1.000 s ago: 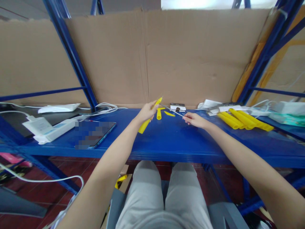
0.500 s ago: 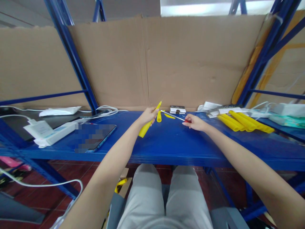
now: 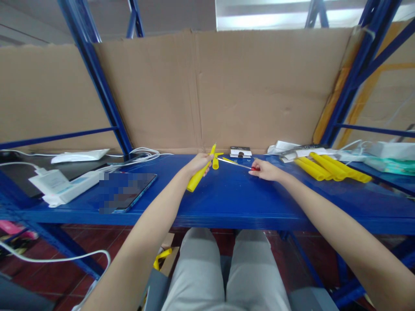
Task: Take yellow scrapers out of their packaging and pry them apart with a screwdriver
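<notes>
My left hand is closed around a yellow tube, which slants up and away with its wide end toward me. In my right hand is a screwdriver with a red handle, its long metal shaft pointing left. The tip of the shaft is close to the upper part of the tube; whether they touch I cannot tell. Just behind my left hand lies a short yellow tube piece, and a flat yellow scrap shows partly behind the shaft.
Several yellow tubes lie at the right beside papers and plastic packs. A small black-and-white box sits against the cardboard wall. On the left are a dark tablet, a white power strip and cables. Blue posts flank the shelf.
The tube's narrow end has tipped slightly toward upright and left. The screwdriver stays in my right hand with its shaft near the tube. The whole view has shifted a little.
</notes>
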Tool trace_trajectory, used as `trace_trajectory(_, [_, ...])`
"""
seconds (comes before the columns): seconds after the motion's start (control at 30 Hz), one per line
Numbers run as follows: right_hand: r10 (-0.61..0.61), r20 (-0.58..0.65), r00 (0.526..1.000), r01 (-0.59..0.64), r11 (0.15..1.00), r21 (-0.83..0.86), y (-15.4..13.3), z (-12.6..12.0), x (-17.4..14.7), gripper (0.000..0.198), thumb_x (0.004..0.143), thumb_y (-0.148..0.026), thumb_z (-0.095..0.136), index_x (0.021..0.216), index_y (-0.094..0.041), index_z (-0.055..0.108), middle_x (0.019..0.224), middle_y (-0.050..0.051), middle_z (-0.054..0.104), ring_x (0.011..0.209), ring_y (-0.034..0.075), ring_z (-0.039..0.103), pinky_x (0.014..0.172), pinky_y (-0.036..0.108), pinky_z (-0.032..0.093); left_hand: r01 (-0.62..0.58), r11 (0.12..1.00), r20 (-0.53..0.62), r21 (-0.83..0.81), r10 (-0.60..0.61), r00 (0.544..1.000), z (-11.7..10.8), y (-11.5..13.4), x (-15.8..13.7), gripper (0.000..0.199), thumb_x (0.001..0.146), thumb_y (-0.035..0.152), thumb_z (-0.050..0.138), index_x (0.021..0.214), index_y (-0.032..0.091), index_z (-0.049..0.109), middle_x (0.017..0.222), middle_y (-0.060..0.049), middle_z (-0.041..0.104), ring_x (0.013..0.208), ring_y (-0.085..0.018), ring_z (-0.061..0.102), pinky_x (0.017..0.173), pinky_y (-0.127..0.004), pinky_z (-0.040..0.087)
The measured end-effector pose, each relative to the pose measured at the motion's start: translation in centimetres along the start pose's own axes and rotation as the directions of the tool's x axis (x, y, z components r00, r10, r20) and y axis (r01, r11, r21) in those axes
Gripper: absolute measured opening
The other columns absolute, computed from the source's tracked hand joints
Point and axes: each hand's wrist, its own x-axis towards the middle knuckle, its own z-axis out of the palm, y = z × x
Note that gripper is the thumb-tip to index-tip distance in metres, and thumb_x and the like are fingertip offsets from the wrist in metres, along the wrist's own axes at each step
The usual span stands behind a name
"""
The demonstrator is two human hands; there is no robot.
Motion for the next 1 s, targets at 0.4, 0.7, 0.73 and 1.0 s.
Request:
trace_trajectory(0.4, [-0.025, 0.080, 0.996, 0.031, 0.997, -0.073, 0.6, -0.8, 0.0, 0.012, 0.074, -0.031, 0.064, 0.073, -0.021, 0.057, 0.072, 0.004, 0.064, 0.065, 0.017, 0.058, 0.059, 0.026, 0.044, 0.003, 1.000, 0.060, -0.011, -0.003, 0.998, -0.2, -0.3, 0.2, 0.033, 0.096, 0.031, 0.040, 0.066, 0.018, 0.045, 0.045, 0.004, 0.044, 0.031, -0.007, 0.040, 0.032, -0.018, 0.031])
trace_trajectory(0.7, [0.009, 0.170, 0.985, -0.004, 1.000, -0.030, 0.6, -1.1, -0.1, 0.012, 0.071, -0.032, 0.068, 0.074, -0.020, 0.064, 0.073, 0.004, 0.067, 0.067, 0.018, 0.061, 0.062, 0.028, 0.046, 0.023, 0.999, 0.117, -0.024, -0.020, 0.993, 1.0, 0.1, -0.4, 0.031, 0.096, 0.031, 0.041, 0.069, 0.017, 0.047, 0.047, 0.004, 0.044, 0.032, -0.006, 0.039, 0.032, -0.019, 0.032])
trace_trajectory(0.73, [0.011, 0.173, 0.985, -0.006, 1.000, -0.025, 0.5, -1.1, -0.2, 0.013, 0.072, -0.032, 0.068, 0.076, -0.020, 0.064, 0.074, 0.004, 0.067, 0.068, 0.018, 0.061, 0.062, 0.028, 0.047, 0.025, 0.999, 0.124, -0.020, -0.023, 0.992, 1.1, 0.1, -0.4, 0.031, 0.096, 0.031, 0.041, 0.069, 0.017, 0.047, 0.047, 0.004, 0.043, 0.032, -0.006, 0.039, 0.032, -0.019, 0.032])
trace_trajectory(1.0, [-0.023, 0.215, 0.976, 0.035, 0.998, -0.052, -1.1, -1.2, -0.3, 0.029, 0.081, -0.040, 0.060, 0.095, -0.015, 0.066, 0.096, 0.010, 0.069, 0.083, 0.021, 0.064, 0.073, 0.030, 0.050, 0.023, 0.998, 0.176, -0.063, -0.011, 0.984, 1.8, -1.1, 0.6, 0.026, 0.096, 0.029, 0.043, 0.073, 0.017, 0.046, 0.053, 0.004, 0.046, 0.034, -0.007, 0.042, 0.031, -0.020, 0.032])
